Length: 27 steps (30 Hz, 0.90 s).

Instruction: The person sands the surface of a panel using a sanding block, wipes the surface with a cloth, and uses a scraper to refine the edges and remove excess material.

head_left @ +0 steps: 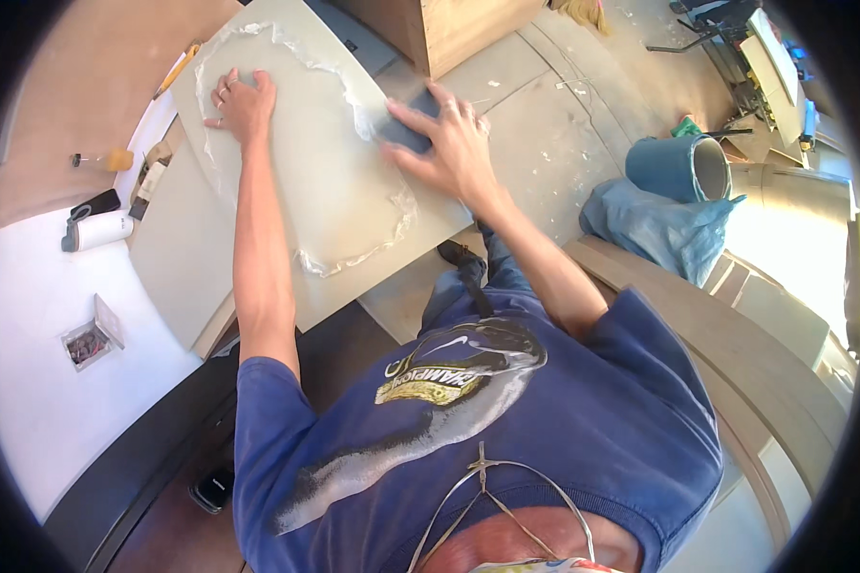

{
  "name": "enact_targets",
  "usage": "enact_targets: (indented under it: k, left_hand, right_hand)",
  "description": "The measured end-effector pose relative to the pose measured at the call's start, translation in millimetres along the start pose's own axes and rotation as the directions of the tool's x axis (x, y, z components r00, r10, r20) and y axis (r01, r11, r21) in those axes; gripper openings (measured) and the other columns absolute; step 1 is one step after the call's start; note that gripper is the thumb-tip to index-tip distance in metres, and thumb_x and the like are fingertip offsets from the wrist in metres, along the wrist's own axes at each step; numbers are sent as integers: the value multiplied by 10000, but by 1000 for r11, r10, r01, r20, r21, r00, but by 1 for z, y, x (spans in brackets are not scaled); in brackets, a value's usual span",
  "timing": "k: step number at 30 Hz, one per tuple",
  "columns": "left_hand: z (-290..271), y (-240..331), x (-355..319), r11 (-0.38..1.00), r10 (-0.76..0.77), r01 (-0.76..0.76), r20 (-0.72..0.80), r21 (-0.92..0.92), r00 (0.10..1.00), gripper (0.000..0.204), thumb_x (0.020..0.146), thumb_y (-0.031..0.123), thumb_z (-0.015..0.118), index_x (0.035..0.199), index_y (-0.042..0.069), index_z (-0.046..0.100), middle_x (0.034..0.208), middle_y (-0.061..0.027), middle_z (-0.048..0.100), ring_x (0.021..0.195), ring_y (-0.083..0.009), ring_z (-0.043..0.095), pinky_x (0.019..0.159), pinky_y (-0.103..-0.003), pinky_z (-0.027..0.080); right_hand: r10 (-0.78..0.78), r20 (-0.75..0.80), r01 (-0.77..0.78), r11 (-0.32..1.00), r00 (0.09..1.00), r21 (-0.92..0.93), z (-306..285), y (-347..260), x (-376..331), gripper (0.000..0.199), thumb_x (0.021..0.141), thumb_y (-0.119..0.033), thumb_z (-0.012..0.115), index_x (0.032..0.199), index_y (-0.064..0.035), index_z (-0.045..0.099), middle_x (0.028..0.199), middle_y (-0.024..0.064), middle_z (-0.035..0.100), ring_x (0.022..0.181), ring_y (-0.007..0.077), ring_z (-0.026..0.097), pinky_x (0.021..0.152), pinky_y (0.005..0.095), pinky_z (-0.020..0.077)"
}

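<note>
A pale grey flat panel (306, 162) lies tilted across a white worktop, with a ragged ring of whitish residue on its face. My left hand (242, 103) presses flat on the panel's far left part, fingers spread. At the panel's right edge, my right hand (454, 143) lies over a dark grey sanding block (403, 126), holding it against the surface. Both forearms reach up from my blue shirt.
A white worktop (38, 334) at left carries a small open box (91, 339), a white roll-like tool (100, 229) and a yellow pencil (177, 70). A wooden box (468, 29) stands beyond the panel. A blue bag (655, 229) and a blue tube (678, 167) lie at right on the dusty floor.
</note>
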<state>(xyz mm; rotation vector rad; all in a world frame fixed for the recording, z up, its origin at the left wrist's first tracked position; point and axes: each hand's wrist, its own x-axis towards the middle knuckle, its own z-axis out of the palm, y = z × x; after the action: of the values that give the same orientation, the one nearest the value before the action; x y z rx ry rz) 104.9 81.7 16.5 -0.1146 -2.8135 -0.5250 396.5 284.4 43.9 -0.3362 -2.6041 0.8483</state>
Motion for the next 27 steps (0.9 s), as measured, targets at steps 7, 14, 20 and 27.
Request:
enact_targets:
  k: [7, 14, 20, 27]
  left_hand:
    - [-11, -6, -5, 997, -30, 33, -43, 73, 999, 657, 953, 467, 493, 1487, 88, 548, 1610, -103, 446, 1542, -340, 309, 1191, -790, 100]
    - [10, 20, -4, 998, 15, -16, 27, 57, 1000, 634, 968, 463, 517, 1507, 130, 534, 1628, -79, 430, 1552, -318, 307, 1199, -774, 112]
    - [-17, 12, 1, 993, -84, 84, 4, 88, 996, 606, 973, 447, 543, 1502, 151, 529, 1636, -50, 422, 1556, -300, 308, 1214, -755, 102]
    - [-11, 27, 3, 984, -128, 126, 0, 125, 992, 552, 981, 388, 571, 1489, 178, 517, 1622, -53, 440, 1547, -264, 328, 1246, -698, 118]
  right_hand:
    - [19, 132, -21, 1000, 991, 15, -59, -5, -95, 601, 762, -539, 821, 1316, -321, 747, 1547, 245, 441, 1333, 448, 460, 1085, 587, 354]
    - [185, 84, -199, 957, 979, 213, 34, 51, 106, 700, 768, -671, 775, 1371, -322, 709, 1577, 276, 431, 1394, 487, 462, 1149, 631, 331]
    - [196, 25, -198, 973, 980, 121, 75, 131, 203, 916, 726, -713, 785, 1509, -293, 562, 1553, 241, 467, 1375, 483, 493, 1112, 644, 377]
    - [105, 129, -75, 973, 986, -220, 117, 245, 357, 985, 704, -769, 766, 1487, -225, 518, 1574, 196, 418, 1391, 504, 438, 1098, 705, 341]
